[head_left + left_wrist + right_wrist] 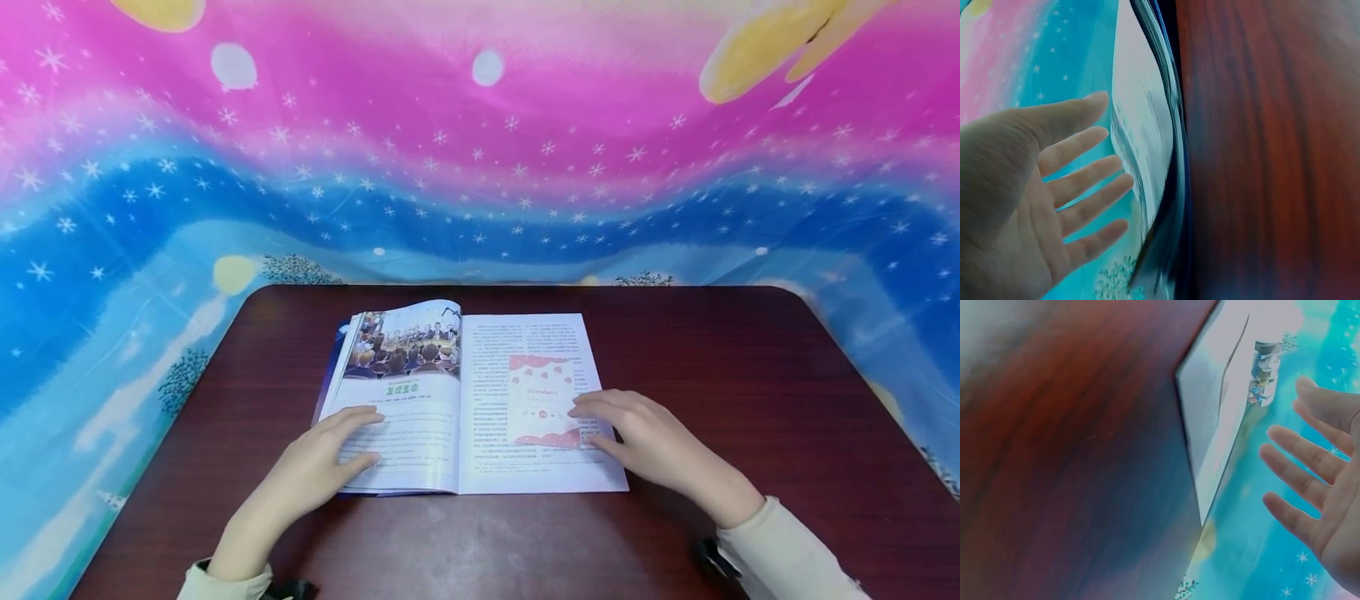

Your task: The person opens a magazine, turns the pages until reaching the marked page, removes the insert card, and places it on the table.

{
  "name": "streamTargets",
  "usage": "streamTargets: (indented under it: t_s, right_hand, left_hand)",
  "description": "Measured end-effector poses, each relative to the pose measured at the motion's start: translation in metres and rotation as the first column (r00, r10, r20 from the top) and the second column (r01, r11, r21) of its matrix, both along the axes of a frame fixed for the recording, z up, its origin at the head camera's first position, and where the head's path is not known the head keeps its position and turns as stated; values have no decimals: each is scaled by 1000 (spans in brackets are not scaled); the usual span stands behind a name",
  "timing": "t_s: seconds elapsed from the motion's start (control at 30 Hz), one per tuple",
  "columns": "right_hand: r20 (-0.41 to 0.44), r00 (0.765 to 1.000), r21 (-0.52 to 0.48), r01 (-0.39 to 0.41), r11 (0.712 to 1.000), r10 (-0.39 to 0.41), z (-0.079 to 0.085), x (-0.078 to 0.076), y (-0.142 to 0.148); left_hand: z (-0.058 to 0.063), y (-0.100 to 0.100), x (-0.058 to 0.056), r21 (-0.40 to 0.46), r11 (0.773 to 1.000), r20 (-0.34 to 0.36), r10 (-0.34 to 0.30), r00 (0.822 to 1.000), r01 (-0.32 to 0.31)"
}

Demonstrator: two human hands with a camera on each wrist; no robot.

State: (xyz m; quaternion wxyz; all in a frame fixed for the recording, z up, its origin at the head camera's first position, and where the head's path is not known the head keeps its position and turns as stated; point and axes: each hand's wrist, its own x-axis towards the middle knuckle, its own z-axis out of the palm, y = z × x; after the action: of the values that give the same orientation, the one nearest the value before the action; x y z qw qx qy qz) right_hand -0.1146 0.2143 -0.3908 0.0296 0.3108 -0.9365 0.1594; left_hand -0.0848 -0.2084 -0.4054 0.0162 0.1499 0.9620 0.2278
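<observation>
An open magazine [517, 475] lies on the table, with a colour picture and green Chinese heading on its left page and dense text on its right. On that right page rests a pink and white card [542, 387] printed "Strawberry". My left hand [318, 462] hovers over the left page's outer part, fingers extended and holding nothing. In the left wrist view the same hand [1054, 194] shows its fingers spread beside the page edges. My right hand [652, 437] is at the card's lower right, its fingers straight; in the right wrist view its palm [1344, 519] holds nothing.
The dark reddish wooden table [720, 358] has rounded far corners. Behind and beside it hangs a pink and blue cloth [420, 150] with snowflakes and yellow shapes. Light sleeves [787, 550] cover the forearms, with black bands at the wrists.
</observation>
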Motion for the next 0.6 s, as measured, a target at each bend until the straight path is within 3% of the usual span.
streamTargets:
  t_s: [0.3,0.6]
  right_hand:
    - [-63,997,-85,-42,995,36,3,-20,-18]
    - [-35,997,-126,-78,989,74,6,-51,-34]
  left_hand:
    - [-7,13,-14,22,999,137,-48,989,45]
    - [-8,14,-19,0,998,124,-63,990,63]
